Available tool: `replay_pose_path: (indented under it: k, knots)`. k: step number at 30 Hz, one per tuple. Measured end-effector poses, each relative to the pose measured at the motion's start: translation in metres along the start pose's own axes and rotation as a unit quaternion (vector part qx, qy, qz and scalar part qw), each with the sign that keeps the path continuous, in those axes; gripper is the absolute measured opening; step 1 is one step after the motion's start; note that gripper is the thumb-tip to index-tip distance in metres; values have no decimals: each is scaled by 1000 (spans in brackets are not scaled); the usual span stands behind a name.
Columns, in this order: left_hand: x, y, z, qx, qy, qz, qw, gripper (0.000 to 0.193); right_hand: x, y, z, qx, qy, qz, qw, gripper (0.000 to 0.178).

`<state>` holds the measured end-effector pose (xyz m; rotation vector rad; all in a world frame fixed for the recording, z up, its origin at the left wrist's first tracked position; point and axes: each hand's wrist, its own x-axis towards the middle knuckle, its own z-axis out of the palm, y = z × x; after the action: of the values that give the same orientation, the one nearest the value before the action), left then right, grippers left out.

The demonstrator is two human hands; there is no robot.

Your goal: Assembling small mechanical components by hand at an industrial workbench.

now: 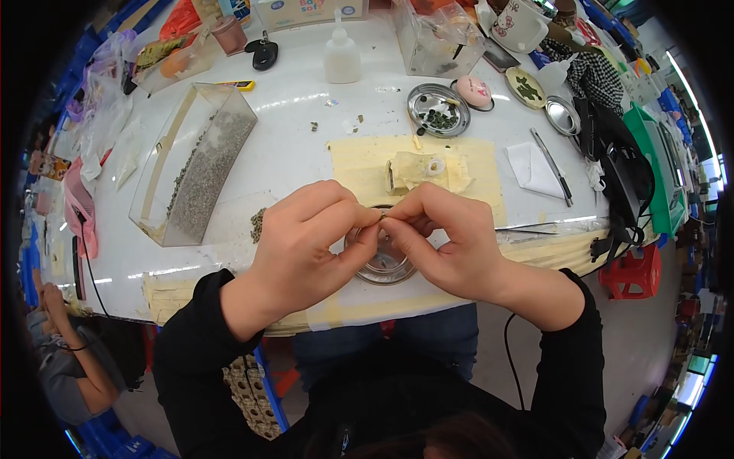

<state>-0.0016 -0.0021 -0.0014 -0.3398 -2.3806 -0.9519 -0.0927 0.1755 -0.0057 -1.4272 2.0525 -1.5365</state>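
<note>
My left hand [315, 229] and my right hand [443, 237] meet fingertip to fingertip near the front edge of the table. Each is closed in a pinch, thumb against forefinger. Whatever lies between the fingertips is tiny and dark, too small to name. Under the hands sits a round shiny metal dish [380, 274], mostly covered by them. Just beyond stands a small block wrapped in yellowish tape [413, 177] with a white round piece on top, resting on a taped yellow sheet [359, 157]. Left of my left hand lies a small pile of dark green bits [258, 226].
A clear box of grey-green granules [202, 180] stands at left. Farther back are a white squeeze bottle [342, 55], a metal dish with dark green pieces [438, 111] and a clear plastic bin [436, 46]. Tweezers [550, 162] and white paper [533, 167] lie right. Another person's arm [73, 336] shows far left.
</note>
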Motion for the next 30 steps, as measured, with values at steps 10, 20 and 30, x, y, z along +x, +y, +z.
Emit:
replay_pose_path:
  k: [10,20,30]
  knots:
    - [3,-5,-3,-115,7,-18,993,17,6,-3,-9,337,-83,229,910,16]
    - [3,-6,-4,-143,-7,-31,989,18,11,-3,-15,423,-116,280,854,20]
    - [4,-4,-2,-102,14,1,995,18,8,-1,-13,407,-106,258,870,18]
